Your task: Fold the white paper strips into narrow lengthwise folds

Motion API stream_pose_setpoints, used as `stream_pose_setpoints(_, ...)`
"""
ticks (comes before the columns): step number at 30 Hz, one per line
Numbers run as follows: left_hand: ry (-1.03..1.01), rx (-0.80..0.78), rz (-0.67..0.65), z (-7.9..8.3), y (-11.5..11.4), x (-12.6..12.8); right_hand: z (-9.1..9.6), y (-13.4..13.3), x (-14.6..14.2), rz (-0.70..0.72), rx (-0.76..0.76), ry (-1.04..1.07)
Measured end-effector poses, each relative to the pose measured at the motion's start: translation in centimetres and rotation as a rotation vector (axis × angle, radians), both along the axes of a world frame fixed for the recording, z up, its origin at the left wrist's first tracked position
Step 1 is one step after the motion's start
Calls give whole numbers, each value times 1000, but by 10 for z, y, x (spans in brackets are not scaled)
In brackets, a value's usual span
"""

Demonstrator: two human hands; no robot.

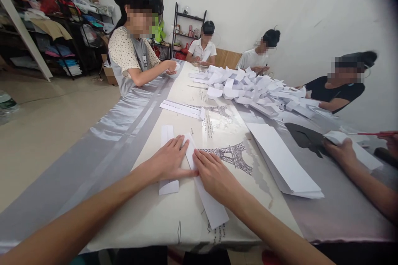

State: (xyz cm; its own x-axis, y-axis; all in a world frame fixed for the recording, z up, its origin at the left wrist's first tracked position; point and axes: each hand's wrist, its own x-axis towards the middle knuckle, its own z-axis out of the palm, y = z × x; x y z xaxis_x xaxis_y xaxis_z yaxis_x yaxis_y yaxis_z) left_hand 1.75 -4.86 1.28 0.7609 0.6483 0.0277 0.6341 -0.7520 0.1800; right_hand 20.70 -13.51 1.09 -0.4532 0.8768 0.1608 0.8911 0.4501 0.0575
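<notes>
My left hand (170, 159) lies flat, fingers stretched out, on a long white paper strip (168, 132) that runs away from me. My right hand (214, 176) also lies flat with fingers spread, pressing a second white strip (213, 209) that crosses the first at an angle. The two hands almost touch at the strips' crossing. Both strips rest on a table (149, 215) covered by a cream cloth printed with an Eiffel Tower (233, 155).
A stack of white sheets (280, 159) lies to my right, loose strips (182, 109) farther up, and a big heap of folded paper pieces (258, 89) at the far end. Several other people sit around the table; one's hand (340, 151) holds paper at right. Shelves stand at left.
</notes>
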Motion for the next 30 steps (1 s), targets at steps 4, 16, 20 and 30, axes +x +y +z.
stream_pose_setpoints(4,3,-5,-4,2,0,0,-6,-7,3,-28,31,89)
stream_pose_setpoints(16,31,8,4,1,1,2,-19,-10,-1,-101,36,204)
stream_pose_setpoints(20,40,39,-11,3,1,2,-21,-13,-3,-107,16,151)
stream_pose_setpoints(30,29,70,-12,7,3,2,-16,-26,-1,-99,50,80)
